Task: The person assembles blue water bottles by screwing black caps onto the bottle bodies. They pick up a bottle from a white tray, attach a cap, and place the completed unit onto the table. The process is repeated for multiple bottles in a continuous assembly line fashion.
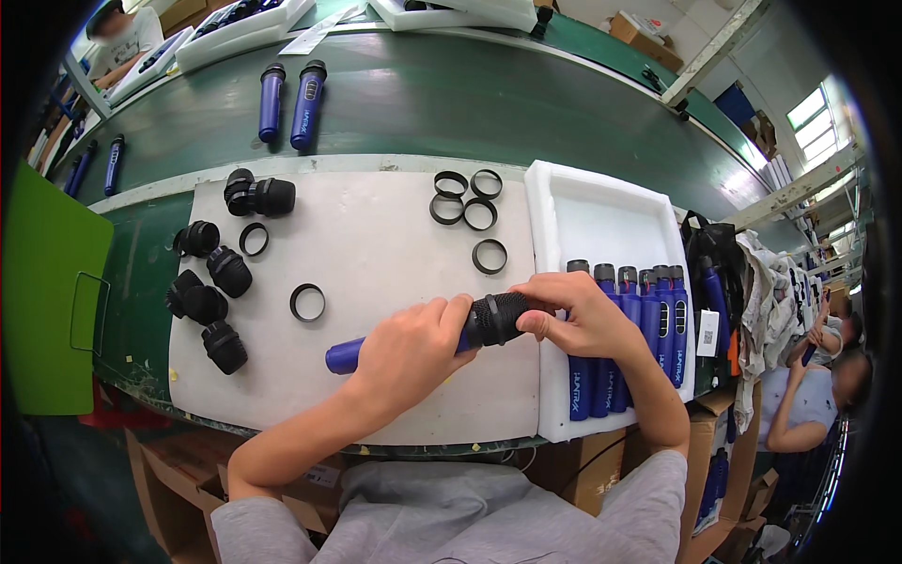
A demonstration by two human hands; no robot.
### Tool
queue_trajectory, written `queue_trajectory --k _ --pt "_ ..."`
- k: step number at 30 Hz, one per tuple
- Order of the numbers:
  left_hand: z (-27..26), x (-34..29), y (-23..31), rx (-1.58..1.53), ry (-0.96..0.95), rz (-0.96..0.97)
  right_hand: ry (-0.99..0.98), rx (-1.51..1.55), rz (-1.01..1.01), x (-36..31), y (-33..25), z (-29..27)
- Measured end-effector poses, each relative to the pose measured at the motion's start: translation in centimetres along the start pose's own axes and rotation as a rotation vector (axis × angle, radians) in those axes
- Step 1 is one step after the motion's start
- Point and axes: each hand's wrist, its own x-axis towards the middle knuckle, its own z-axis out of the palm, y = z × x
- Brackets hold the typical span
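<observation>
The left hand (413, 343) is wrapped around the blue handle (346, 357) of a microphone, and the right hand (583, 315) pinches the end of its black mesh grille head (498, 318) with thumb and fingers. The two hands are clamped on the same microphone but apart from each other, with the head visible between them. This microphone is tilted slightly, above the pale work mat (376, 254).

I judge that the step in hand is fitting or turning the head on the handle; one still picture cannot tell which. For this, the next move seems to call for a steady left grip, and for the right fingers to keep the head in line.

Near the hands, a loose black ring (308, 319) lies on the mat; more black rings (480, 230) lie farther up. At left there is a cluster of loose grille heads (230, 273). At right, a white foam tray (545, 310) holds several blue microphone bodies (580, 390). Beyond, two assembled microphones (305, 108) lie on the green conveyor (423, 103).
</observation>
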Motion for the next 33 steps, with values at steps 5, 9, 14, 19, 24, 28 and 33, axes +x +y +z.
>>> queue_trajectory --k 5,9,14,19,24,28,33 --pt "-0.1 0.0 0.1 0.051 -0.011 0.009 -0.001 -0.049 0.062 0.2 -0.5 0.4" --pt "0.2 0.0 0.1 0.069 -0.043 -0.008 0.082 -0.287 0.015 0.2 -0.3 1.3" --pt "-0.1 0.3 0.2 -0.059 -0.016 -0.028 0.024 -0.08 0.113 0.0 -1.0 -0.2" --pt "-0.9 0.6 0.4 -0.184 -0.039 -0.069 0.032 0.095 -0.017 -0.3 -1.1 -1.2" --pt "-0.8 0.6 0.0 -0.197 -0.076 -0.074 -0.014 0.044 -0.057 -0.1 -0.3 -0.7" --pt "-0.1 0.4 -0.2 -0.127 -0.105 -0.086 -0.048 -0.06 -0.029 -0.1 -0.6 0.1" --pt "-0.1 0.2 0.0 -0.058 -0.128 -0.082 -0.108 -0.062 0.039 -0.1 -0.7 0.2"
